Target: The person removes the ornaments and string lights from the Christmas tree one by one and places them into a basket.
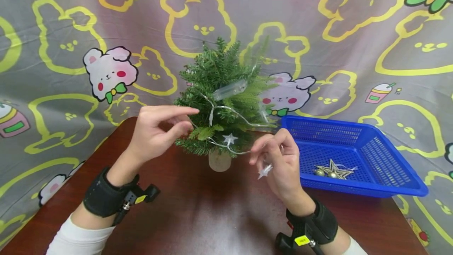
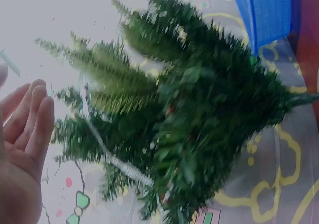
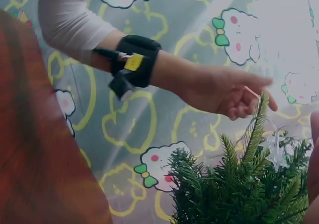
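Right hand (image 1: 283,168) is pinching the cord of the star string light (image 1: 230,139), one clear star dangling at its fingers. Left hand (image 1: 152,133) is hovering by the foliage opposite, fingers loosely extended, gripping nothing visible. Between both hands, the mini Christmas tree (image 1: 219,74) is standing on the surface (image 1: 177,211), cord looping across its front. Beyond the right hand, a blue basket (image 1: 400,192) is holding gold ornaments (image 1: 333,169). Apparently draping lights; next move probably calls for tucking the loose cord among lower branches.
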Action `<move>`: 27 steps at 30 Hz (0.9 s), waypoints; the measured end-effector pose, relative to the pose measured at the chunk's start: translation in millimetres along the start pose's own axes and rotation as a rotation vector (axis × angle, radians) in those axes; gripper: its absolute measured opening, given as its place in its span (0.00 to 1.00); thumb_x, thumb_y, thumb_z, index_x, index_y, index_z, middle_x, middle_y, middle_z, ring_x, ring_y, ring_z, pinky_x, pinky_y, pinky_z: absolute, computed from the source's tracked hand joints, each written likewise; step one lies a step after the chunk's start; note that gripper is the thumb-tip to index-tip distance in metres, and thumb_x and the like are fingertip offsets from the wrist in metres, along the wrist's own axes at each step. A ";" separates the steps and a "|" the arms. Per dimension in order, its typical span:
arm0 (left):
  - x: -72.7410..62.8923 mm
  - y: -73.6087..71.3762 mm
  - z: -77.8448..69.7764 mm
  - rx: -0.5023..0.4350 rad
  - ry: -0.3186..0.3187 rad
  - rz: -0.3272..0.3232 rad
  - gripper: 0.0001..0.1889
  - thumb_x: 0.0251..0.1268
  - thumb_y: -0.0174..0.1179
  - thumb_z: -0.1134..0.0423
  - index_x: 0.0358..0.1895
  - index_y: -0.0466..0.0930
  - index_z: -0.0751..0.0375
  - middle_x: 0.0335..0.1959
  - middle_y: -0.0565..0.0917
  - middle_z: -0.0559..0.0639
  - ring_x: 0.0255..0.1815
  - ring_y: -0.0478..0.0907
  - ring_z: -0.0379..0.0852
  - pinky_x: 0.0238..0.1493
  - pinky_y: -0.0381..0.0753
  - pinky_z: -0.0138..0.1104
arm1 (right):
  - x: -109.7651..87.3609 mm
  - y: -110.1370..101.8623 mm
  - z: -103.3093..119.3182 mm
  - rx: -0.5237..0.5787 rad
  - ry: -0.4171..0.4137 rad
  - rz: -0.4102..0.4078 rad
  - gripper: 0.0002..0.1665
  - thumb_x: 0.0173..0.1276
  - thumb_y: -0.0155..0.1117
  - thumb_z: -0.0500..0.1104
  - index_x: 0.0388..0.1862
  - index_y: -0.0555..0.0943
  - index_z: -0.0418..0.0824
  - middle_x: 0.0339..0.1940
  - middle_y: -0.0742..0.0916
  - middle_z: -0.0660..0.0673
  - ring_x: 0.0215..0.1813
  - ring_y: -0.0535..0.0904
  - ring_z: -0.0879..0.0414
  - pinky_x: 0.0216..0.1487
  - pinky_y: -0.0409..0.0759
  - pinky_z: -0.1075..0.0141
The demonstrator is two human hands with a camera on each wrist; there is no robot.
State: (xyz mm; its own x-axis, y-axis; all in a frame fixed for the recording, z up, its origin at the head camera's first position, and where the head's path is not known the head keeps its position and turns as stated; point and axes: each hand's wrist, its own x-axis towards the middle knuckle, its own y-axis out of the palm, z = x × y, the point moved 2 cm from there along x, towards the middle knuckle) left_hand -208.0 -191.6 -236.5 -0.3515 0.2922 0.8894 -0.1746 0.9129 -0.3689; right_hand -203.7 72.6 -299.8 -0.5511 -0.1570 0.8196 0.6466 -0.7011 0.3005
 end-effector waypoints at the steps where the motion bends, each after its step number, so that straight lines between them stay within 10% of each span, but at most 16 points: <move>1: 2.7 -3.6 3.0 -0.005 -0.034 -0.029 0.18 0.72 0.59 0.53 0.45 0.87 0.67 0.23 0.87 0.51 0.22 0.82 0.32 0.25 0.79 0.25 | 0.2 1.0 -0.3 -0.054 -0.003 -0.012 0.11 0.80 0.44 0.36 0.34 0.70 0.38 0.34 0.89 0.44 0.26 0.84 0.58 0.11 0.68 0.67; 9: 37.2 -31.2 42.7 0.034 -0.268 -0.200 0.11 0.64 0.61 0.74 0.49 0.84 0.72 0.32 0.85 0.38 0.29 0.83 0.36 0.32 0.82 0.23 | -0.3 9.8 -5.4 -0.377 0.042 -0.024 0.10 0.76 0.48 0.28 0.31 0.64 0.27 0.18 0.79 0.43 0.17 0.81 0.57 0.16 0.80 0.60; 14: 47.0 -35.1 69.4 0.164 -0.433 -0.065 0.18 0.66 0.62 0.67 0.58 0.80 0.63 0.51 0.82 0.53 0.53 0.79 0.41 0.54 0.81 0.30 | -1.7 15.7 -7.8 -0.544 0.111 0.031 0.02 0.70 0.54 0.24 0.39 0.71 0.26 0.22 0.77 0.39 0.17 0.78 0.58 0.21 0.83 0.60; 19: 46.6 -29.4 96.0 0.102 -0.541 0.110 0.23 0.70 0.59 0.64 0.67 0.73 0.60 0.65 0.75 0.57 0.68 0.71 0.51 0.67 0.74 0.46 | -1.8 17.9 -10.6 -0.754 0.134 0.065 0.13 0.62 0.67 0.26 0.45 0.79 0.32 0.17 0.72 0.47 0.19 0.75 0.65 0.20 0.81 0.68; 27: 41.8 -22.8 110.0 -0.006 -0.624 0.186 0.26 0.71 0.59 0.63 0.71 0.68 0.59 0.67 0.73 0.59 0.62 0.78 0.57 0.56 0.81 0.32 | -1.3 15.1 -13.9 -1.056 0.097 0.089 0.20 0.55 0.78 0.38 0.48 0.85 0.41 0.14 0.66 0.53 0.19 0.59 0.68 0.21 0.57 0.77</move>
State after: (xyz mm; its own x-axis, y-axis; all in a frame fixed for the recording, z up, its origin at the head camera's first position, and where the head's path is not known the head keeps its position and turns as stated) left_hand -319.9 -231.6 -220.6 -0.8437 0.2273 0.4863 -0.0546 0.8649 -0.4989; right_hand -200.5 52.5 -303.1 -0.5937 -0.2598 0.7616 -0.0727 -0.9253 -0.3723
